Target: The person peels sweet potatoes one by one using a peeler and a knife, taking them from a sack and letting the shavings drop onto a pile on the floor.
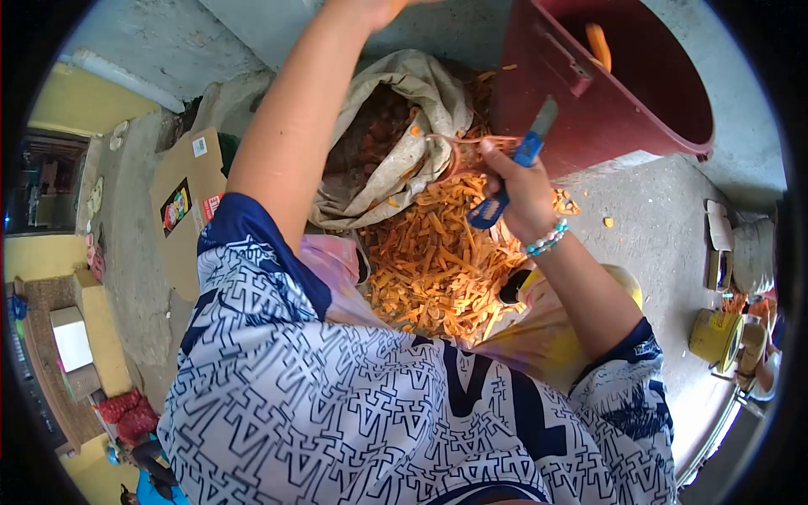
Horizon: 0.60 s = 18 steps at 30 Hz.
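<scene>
My right hand [523, 195] is closed around a blue-handled knife [528, 150], its blade pointing up and away toward the bin. A thin reddish string or strip runs near my thumb. At the top edge my left hand [383, 10] is stretched far forward, mostly cut off, so its fingers cannot be judged. Below my hands, a heap of orange carrot peelings [438, 269] covers the floor between my feet. An open whitish sack [412, 172] with dark brownish-orange contents lies beyond the heap. A peeled carrot [598, 46] shows inside the large dark red bin [581, 109].
A flattened cardboard box [185, 210] lies on the left. To the right are a yellow bucket [715, 337], a small open carton [720, 244] and a partly visible person [768, 370]. Red net bags [130, 414] and another person in blue [156, 484] appear at lower left.
</scene>
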Each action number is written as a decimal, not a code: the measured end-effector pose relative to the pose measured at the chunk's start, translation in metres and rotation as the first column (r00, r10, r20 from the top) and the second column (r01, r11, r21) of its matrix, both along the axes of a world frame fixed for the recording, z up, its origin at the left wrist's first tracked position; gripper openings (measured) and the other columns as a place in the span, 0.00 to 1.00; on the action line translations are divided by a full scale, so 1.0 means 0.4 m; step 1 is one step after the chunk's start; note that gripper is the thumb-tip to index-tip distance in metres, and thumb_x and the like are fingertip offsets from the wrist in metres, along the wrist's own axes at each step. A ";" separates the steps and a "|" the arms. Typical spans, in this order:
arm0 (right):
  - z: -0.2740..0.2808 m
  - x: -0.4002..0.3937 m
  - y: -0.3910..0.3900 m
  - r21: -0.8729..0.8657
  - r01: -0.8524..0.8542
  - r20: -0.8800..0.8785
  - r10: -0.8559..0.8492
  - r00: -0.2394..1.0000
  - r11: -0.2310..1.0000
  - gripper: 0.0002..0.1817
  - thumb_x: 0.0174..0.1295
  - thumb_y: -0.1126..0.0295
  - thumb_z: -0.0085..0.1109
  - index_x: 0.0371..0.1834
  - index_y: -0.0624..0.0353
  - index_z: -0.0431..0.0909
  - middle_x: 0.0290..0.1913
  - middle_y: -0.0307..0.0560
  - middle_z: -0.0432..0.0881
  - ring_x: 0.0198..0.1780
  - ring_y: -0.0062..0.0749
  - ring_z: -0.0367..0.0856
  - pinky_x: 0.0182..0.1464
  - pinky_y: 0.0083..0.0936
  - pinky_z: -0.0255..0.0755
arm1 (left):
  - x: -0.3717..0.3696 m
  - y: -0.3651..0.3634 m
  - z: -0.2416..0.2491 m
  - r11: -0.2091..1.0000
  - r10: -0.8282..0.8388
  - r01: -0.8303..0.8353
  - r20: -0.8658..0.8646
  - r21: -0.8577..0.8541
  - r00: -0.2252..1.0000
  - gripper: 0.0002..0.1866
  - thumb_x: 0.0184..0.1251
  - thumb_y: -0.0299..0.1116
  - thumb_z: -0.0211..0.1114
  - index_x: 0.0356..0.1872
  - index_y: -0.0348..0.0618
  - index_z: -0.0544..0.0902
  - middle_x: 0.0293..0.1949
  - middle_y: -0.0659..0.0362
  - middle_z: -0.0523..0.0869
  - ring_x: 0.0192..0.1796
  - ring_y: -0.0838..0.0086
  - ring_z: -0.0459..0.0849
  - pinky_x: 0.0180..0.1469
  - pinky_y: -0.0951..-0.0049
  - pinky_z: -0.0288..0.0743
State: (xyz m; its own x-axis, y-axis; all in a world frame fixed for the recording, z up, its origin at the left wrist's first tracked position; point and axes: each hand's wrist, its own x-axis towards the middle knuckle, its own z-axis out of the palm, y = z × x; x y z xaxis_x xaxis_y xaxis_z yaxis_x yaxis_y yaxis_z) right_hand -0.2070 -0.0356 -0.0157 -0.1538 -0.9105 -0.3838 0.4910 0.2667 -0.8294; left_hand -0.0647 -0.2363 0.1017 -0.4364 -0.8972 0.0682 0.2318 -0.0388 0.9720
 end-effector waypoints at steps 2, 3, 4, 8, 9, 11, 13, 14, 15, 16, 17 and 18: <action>-0.041 -0.020 -0.035 -0.007 0.016 -0.018 -0.016 1.000 1.000 0.08 0.53 0.70 0.66 0.29 0.58 0.75 0.23 0.36 0.77 0.18 0.17 0.68 0.19 0.17 0.63 | 0.098 -0.069 -0.230 0.987 -0.142 0.102 0.365 0.127 0.920 0.25 0.63 0.54 0.53 0.45 0.40 0.77 0.43 0.56 0.82 0.47 0.72 0.79 0.51 0.69 0.72; -0.053 -0.022 -0.047 0.063 0.014 -0.005 -0.014 1.000 0.998 0.08 0.54 0.70 0.65 0.28 0.57 0.74 0.22 0.35 0.75 0.18 0.17 0.67 0.20 0.18 0.63 | 0.138 -0.095 -0.381 0.990 -0.130 0.076 0.560 0.118 0.818 0.24 0.63 0.53 0.52 0.44 0.41 0.77 0.39 0.57 0.83 0.41 0.72 0.81 0.43 0.71 0.74; -0.059 -0.017 -0.054 0.126 0.014 0.007 -0.015 1.000 0.992 0.08 0.55 0.70 0.64 0.27 0.55 0.73 0.22 0.34 0.72 0.18 0.18 0.66 0.20 0.18 0.63 | 0.188 -0.128 -0.498 0.955 -0.234 0.273 0.866 0.119 0.441 0.18 0.62 0.47 0.52 0.37 0.42 0.79 0.35 0.56 0.83 0.35 0.72 0.81 0.37 0.68 0.73; -0.090 0.006 -0.071 0.131 -0.057 -0.016 0.060 0.998 0.990 0.07 0.54 0.71 0.65 0.29 0.58 0.76 0.22 0.35 0.76 0.18 0.16 0.68 0.19 0.15 0.61 | 0.345 -0.055 -0.949 0.929 -0.095 0.321 0.958 0.183 -0.270 0.16 0.59 0.30 0.51 0.47 0.39 0.79 0.47 0.48 0.79 0.49 0.55 0.78 0.49 0.59 0.72; -0.093 0.012 -0.079 0.193 -0.046 -0.038 0.055 0.998 0.980 0.06 0.54 0.71 0.64 0.28 0.58 0.76 0.21 0.34 0.75 0.17 0.16 0.67 0.19 0.15 0.61 | 0.364 -0.027 -0.999 0.974 -0.111 0.168 0.964 0.154 -0.240 0.17 0.60 0.29 0.50 0.50 0.39 0.76 0.51 0.49 0.77 0.51 0.56 0.77 0.52 0.59 0.72; -0.109 0.010 -0.093 0.238 -0.018 -0.063 0.034 0.997 0.971 0.06 0.54 0.71 0.65 0.27 0.58 0.76 0.20 0.34 0.75 0.17 0.16 0.67 0.19 0.15 0.61 | 0.406 0.004 -1.135 0.991 -0.128 0.013 0.970 0.134 -0.209 0.18 0.62 0.29 0.49 0.54 0.40 0.73 0.54 0.49 0.75 0.54 0.57 0.75 0.54 0.59 0.71; -0.120 -0.005 -0.105 0.319 -0.002 -0.109 0.039 0.993 0.948 0.07 0.53 0.70 0.65 0.26 0.57 0.75 0.18 0.34 0.74 0.16 0.17 0.66 0.19 0.16 0.61 | 0.426 0.023 -1.237 0.981 0.189 0.086 0.962 -0.176 -0.197 0.21 0.63 0.27 0.49 0.59 0.42 0.67 0.59 0.49 0.70 0.57 0.56 0.73 0.56 0.58 0.70; -0.125 -0.012 -0.108 0.326 -0.003 -0.112 0.042 0.993 0.945 0.07 0.53 0.70 0.65 0.26 0.57 0.75 0.18 0.34 0.74 0.16 0.17 0.66 0.19 0.16 0.61 | 0.419 0.016 -1.232 0.982 0.182 0.083 0.964 -0.169 -0.195 0.21 0.63 0.27 0.49 0.59 0.42 0.67 0.59 0.49 0.70 0.57 0.56 0.73 0.56 0.58 0.70; -0.129 -0.019 -0.109 0.344 -0.006 -0.125 0.052 0.991 0.939 0.08 0.53 0.69 0.65 0.25 0.57 0.75 0.18 0.34 0.73 0.16 0.17 0.66 0.19 0.16 0.61 | 0.412 0.005 -1.222 0.996 0.025 0.090 0.983 -0.009 -0.181 0.20 0.64 0.27 0.49 0.58 0.40 0.69 0.58 0.48 0.71 0.57 0.56 0.73 0.56 0.58 0.70; -0.130 -0.022 -0.110 0.361 -0.007 -0.137 0.060 0.989 0.933 0.08 0.53 0.69 0.65 0.24 0.57 0.74 0.17 0.34 0.72 0.16 0.17 0.66 0.19 0.16 0.62 | 0.409 -0.003 -1.210 0.983 -0.132 0.102 0.976 0.151 -0.171 0.19 0.64 0.27 0.49 0.57 0.39 0.70 0.57 0.47 0.71 0.57 0.56 0.73 0.56 0.58 0.70; -0.126 -0.021 -0.113 0.349 -0.009 -0.152 0.066 0.986 0.937 0.10 0.54 0.69 0.65 0.23 0.56 0.73 0.16 0.33 0.71 0.15 0.17 0.66 0.20 0.16 0.62 | 0.410 -0.003 -1.194 0.982 -0.136 0.106 0.975 0.156 -0.173 0.19 0.64 0.27 0.49 0.57 0.39 0.70 0.57 0.47 0.71 0.57 0.56 0.73 0.56 0.58 0.70; -0.116 -0.018 -0.115 0.352 -0.006 -0.151 0.063 0.987 0.936 0.10 0.54 0.69 0.65 0.23 0.56 0.73 0.16 0.33 0.71 0.15 0.17 0.66 0.20 0.16 0.62 | 0.410 0.001 -1.172 0.956 -0.095 0.238 0.945 0.174 -0.312 0.18 0.65 0.29 0.49 0.56 0.39 0.71 0.56 0.47 0.73 0.56 0.56 0.74 0.54 0.60 0.71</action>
